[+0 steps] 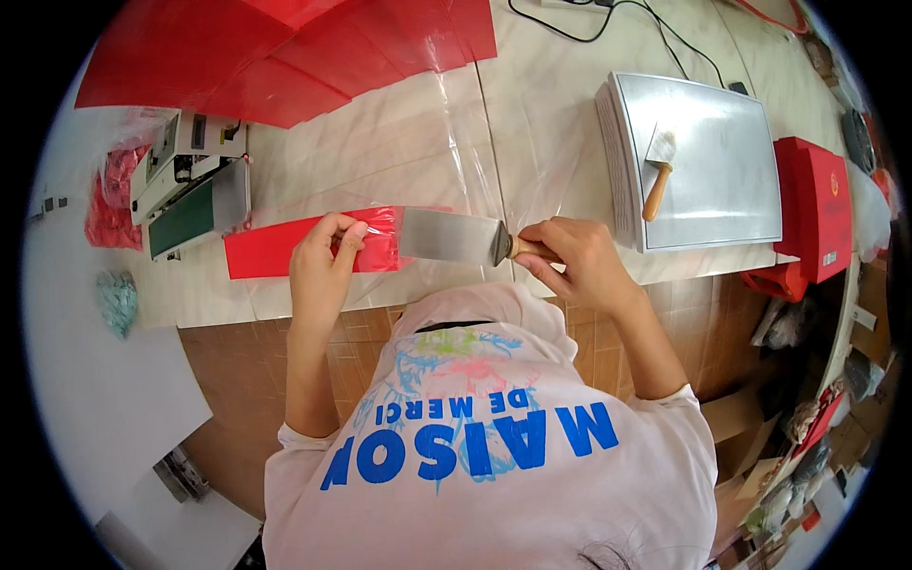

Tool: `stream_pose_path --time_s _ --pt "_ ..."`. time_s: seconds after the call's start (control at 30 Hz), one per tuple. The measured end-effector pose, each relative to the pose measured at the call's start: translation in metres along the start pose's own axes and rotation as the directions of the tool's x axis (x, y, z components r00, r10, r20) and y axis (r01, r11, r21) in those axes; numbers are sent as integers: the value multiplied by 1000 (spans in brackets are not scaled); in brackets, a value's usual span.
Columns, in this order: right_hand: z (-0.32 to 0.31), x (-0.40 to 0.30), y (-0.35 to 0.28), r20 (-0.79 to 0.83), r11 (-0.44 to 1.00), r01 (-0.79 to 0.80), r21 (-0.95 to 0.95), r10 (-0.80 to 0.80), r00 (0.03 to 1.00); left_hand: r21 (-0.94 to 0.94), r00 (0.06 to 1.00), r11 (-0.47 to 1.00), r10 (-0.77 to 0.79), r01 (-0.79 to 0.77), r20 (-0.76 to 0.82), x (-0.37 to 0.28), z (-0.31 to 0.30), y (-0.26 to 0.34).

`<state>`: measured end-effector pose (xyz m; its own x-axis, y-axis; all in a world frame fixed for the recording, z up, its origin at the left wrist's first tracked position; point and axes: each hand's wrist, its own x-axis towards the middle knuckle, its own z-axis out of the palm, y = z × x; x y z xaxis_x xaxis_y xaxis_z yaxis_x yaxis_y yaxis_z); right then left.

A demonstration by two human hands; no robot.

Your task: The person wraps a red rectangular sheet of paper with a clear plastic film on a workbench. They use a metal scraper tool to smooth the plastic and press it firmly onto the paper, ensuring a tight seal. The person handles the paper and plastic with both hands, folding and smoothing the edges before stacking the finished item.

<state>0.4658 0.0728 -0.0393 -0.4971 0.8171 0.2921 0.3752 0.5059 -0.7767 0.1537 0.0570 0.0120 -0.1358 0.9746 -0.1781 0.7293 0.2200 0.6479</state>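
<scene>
My right hand [581, 256] grips the wooden handle of a wide metal scraper [450, 236], its blade pointing left. The blade's front edge meets the right end of a red strip [267, 253] of paper or thin board on the table in front of me. Thumb and fingertips of my left hand [328, 249] pinch clear plastic film [377, 231] over the strip, close to the blade. Part of the red material shows beneath or behind the blade; how the layers lie there I cannot tell.
Large red sheets [299, 50] cover the table's far left. A white machine with a green plate [192, 206] stands at left. At right, a grey metal-topped device [705, 157] carries a smaller scraper [659, 171], with red boxes [819, 206] beside it. Black cables [662, 35] run behind.
</scene>
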Motion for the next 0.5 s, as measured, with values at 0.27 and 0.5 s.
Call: stream_pose_path --time_s 0.27,0.5 --pt "-2 7 -6 -25 999 -52 -10 51 998 -35 1000 999 -22 23 22 -15 -4 19" --pt "-10 0 -4 -60 991 -126 -52 123 991 245 992 964 118 -104 -42 -33 1 39"
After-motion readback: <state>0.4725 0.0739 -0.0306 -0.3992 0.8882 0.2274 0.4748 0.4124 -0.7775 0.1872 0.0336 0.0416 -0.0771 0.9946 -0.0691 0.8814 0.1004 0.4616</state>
